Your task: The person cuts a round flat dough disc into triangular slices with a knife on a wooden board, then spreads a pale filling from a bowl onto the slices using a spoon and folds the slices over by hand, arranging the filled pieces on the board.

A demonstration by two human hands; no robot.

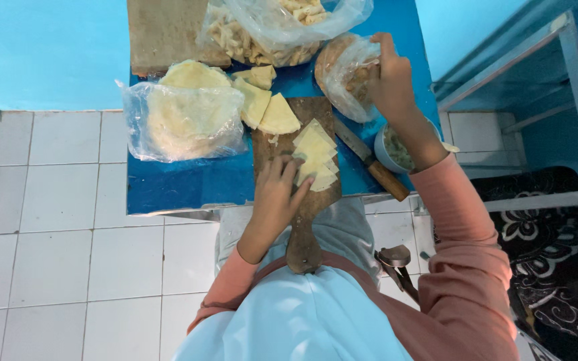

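While your left hand presses flat, fingers spread, on the wedge stack at the board's middle, your right hand pinches inside a bag beyond it; the knife lies diagonally between, nearer your right.
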